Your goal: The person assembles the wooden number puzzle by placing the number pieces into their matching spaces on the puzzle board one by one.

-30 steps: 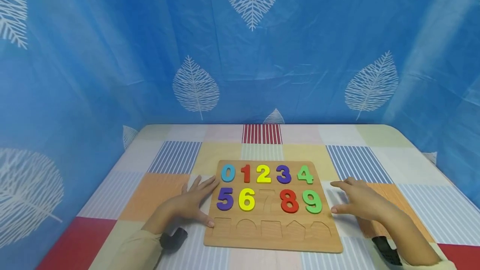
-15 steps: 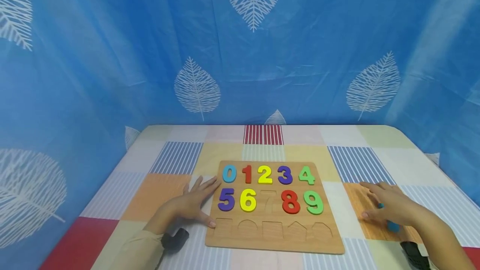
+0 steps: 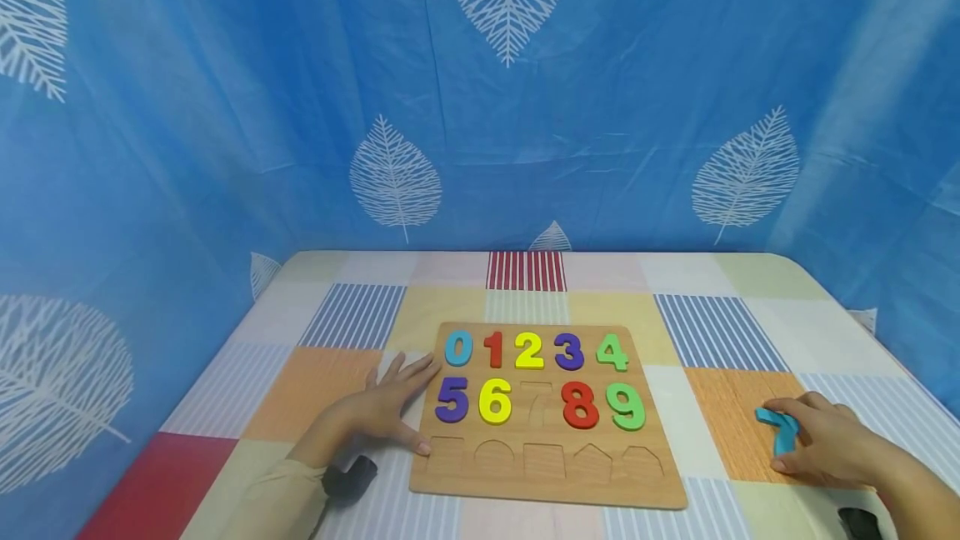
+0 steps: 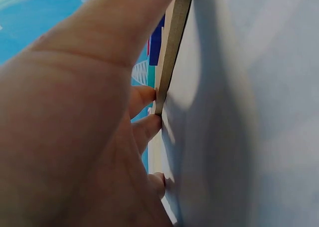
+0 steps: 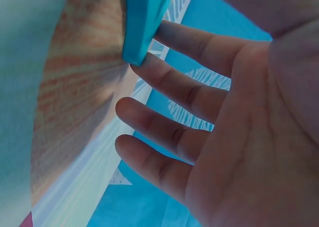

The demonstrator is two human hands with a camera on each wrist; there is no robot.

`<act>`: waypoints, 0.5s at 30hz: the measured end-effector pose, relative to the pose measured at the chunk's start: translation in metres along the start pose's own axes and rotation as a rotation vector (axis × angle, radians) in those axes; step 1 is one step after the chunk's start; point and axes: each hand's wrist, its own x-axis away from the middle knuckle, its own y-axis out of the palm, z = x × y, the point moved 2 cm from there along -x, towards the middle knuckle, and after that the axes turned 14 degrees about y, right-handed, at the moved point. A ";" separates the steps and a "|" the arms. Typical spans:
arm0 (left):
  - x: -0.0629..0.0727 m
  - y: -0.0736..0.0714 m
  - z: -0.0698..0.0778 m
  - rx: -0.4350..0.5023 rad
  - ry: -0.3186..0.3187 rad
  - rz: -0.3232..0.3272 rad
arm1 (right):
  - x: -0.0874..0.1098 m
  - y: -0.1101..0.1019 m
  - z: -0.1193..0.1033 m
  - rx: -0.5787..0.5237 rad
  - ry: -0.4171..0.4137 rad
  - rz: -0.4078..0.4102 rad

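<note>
A wooden number puzzle board (image 3: pixel 555 492) lies on the patchwork cloth in the head view. Coloured digits sit in its upper two rows, and the 7-shaped recess (image 3: pixel 537 407) between the yellow 6 (image 3: pixel 495 401) and red 8 (image 3: pixel 580 404) shows bare wood. My left hand (image 3: pixel 382 411) rests spread along the board's left edge, thumb on its lower corner. To the right, over an orange patch, my right hand (image 3: pixel 836 444) pinches a blue number 7 (image 3: pixel 785 437) between thumb and fingers. In the right wrist view, fingertips meet the blue 7 (image 5: pixel 139 27); the remaining fingers are extended.
Along the board's bottom row run several shape outlines, such as the pentagon recess (image 3: pixel 593 463). The patchwork tablecloth (image 3: pixel 600 269) reaches back to a blue curtain (image 3: pixel 600 107) with white leaf prints, which also hangs along both sides.
My right hand has moved right, away from beside the board, to the blue 7 and taken hold of it. The 7 has turned and shows more now. My left hand stays put.
</note>
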 end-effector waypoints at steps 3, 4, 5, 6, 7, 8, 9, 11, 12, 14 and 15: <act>0.000 0.002 0.001 -0.003 -0.013 -0.001 | 0.001 0.002 0.002 -0.006 0.005 -0.006; 0.000 0.002 0.001 -0.001 -0.010 -0.002 | 0.001 0.002 0.002 -0.005 0.009 -0.008; 0.001 0.002 0.001 0.001 -0.002 -0.001 | 0.001 0.002 0.003 -0.007 0.009 -0.012; 0.002 0.002 0.001 0.006 0.009 -0.001 | 0.001 0.003 0.004 -0.008 0.007 -0.013; 0.003 0.002 0.001 0.009 0.021 -0.002 | 0.001 0.003 0.004 -0.010 0.008 -0.016; 0.004 0.001 0.001 0.013 0.032 -0.001 | 0.001 0.003 0.004 -0.013 0.008 -0.021; 0.004 0.001 0.000 0.019 0.046 0.001 | 0.000 0.003 0.004 -0.015 0.006 -0.025; 0.005 -0.001 -0.001 0.018 0.065 -0.003 | -0.002 0.001 0.003 -0.023 -0.002 -0.030; 0.005 -0.002 -0.001 0.015 0.068 -0.005 | -0.002 0.000 0.002 -0.023 -0.010 -0.030; 0.003 -0.006 -0.001 0.000 0.069 0.000 | -0.004 -0.004 0.001 -0.025 -0.009 -0.026; 0.001 -0.008 -0.001 -0.004 0.066 0.005 | -0.004 -0.005 0.000 -0.029 -0.007 -0.024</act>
